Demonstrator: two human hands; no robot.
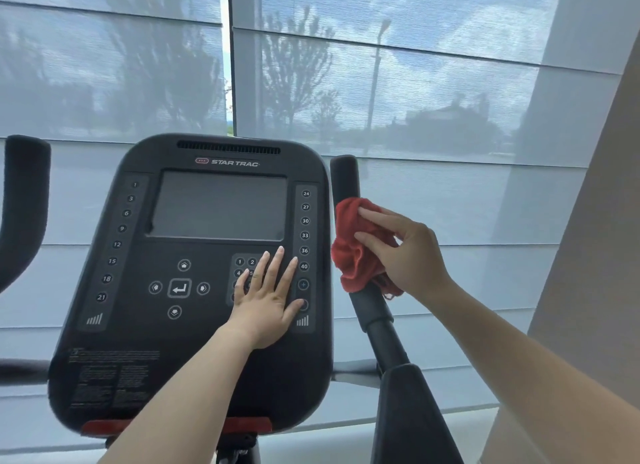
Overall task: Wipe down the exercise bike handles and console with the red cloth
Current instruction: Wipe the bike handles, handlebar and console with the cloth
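Head view: your left hand [266,307] lies flat, fingers straight, on the one console [194,328]; your right hand [408,255] grips the one red cloth [351,252] against the right handle [345,176]; a second handle [24,193] stands far left.

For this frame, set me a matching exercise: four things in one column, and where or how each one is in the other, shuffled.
Things:
1. left hand
2. right hand
3. red cloth
4. left handle

States:
a. bunched round the right handle
b. flat on the console, fingers straight
c. no hand on it, at the far left
d. grips the red cloth

Pairs: 1-b, 2-d, 3-a, 4-c
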